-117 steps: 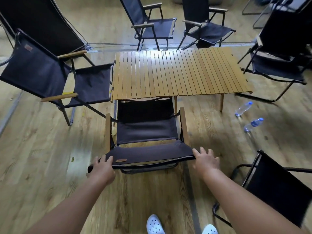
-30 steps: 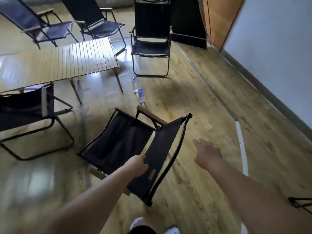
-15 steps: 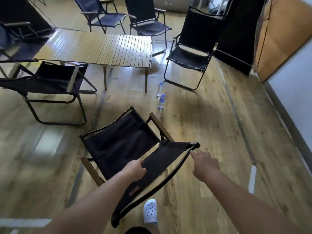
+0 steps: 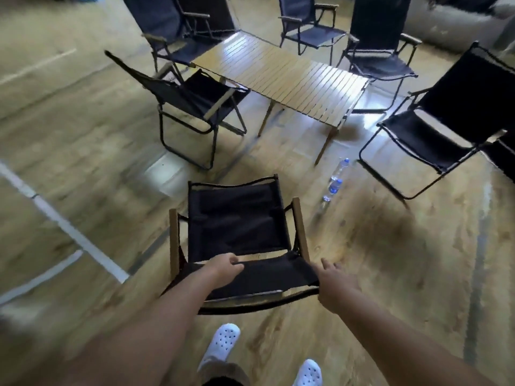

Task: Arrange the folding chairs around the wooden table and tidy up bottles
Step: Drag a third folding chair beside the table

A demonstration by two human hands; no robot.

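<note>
At 6 o'clock, closest in, the person's white shoes (image 4: 223,341) stand on the wood floor (image 4: 83,190). Just beyond them, at 12 o'clock, is the near chair (image 4: 237,224), black fabric with wooden armrests, unfolded and facing the table. The left grip (image 4: 225,267) is clamped on the top hem of its backrest, fingers curled over the fabric. The right grip (image 4: 334,277) touches the backrest's right corner with fingers that look straight and apart; blur hides whether the thumb hooks the rim. This chair sits well short of the table, with bare floor between, so its placing looks unfinished.

At 1 o'clock, two water bottles (image 4: 331,188) lie on their sides on the floor, nearly end to end, near the table's closest leg. Neither grip is near them, so the tidying seems not yet begun.

Farther out, the left chair (image 4: 195,98) at 11 o'clock is drawn in just beside the slatted tabletop (image 4: 281,76). The right chair (image 4: 434,129) at 2 o'clock faces the short end, a little apart from it. Beyond the tabletop, from 11 to 1 o'clock, three far chairs (image 4: 376,51) line the other side.

Judged from this, most seats look set. What is left is pushing the held chair into the open near side and collecting the bottles.
</note>
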